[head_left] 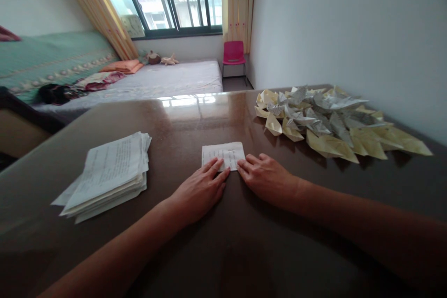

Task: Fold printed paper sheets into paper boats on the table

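Folded paper [223, 154] lies flat near the middle of the worktop [216, 251], between a stack of sheets [108, 172] and a heap of folded paper pieces [335, 123]. Left hand [200, 191] and right hand [267, 178] rest palm-down, fingers stretched out and gripping nothing, tips on its near edge. Risk, as judged: the glossy surface may let the paper slide under uneven pressure, skewing a crease.
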`<state>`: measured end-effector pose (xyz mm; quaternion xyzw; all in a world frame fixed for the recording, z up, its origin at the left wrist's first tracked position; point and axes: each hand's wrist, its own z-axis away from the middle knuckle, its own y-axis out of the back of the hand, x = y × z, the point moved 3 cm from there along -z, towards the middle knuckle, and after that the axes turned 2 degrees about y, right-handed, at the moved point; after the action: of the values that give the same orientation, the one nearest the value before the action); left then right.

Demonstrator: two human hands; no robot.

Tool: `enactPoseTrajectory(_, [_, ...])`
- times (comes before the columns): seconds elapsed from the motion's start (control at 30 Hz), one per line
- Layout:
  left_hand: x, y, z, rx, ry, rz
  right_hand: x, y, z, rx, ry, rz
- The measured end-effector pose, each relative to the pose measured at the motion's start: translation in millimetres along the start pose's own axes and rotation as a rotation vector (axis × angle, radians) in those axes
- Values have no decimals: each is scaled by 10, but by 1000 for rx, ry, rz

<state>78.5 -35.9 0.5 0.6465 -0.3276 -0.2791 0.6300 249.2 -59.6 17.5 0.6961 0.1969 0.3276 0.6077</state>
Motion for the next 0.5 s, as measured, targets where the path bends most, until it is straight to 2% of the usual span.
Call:
enactPoseTrajectory(0.17, [-78, 52, -20, -15, 105, -210, 96, -20, -31, -17, -37, 10])
enactPoseTrajectory(0.37, [-112, 140, -58, -74, 101, -265, 227, -74, -106, 68, -54, -31])
enactPoseTrajectory(0.5, [-133, 127, -50, -29, 94, -261, 291, -103, -124, 100, -48, -71])
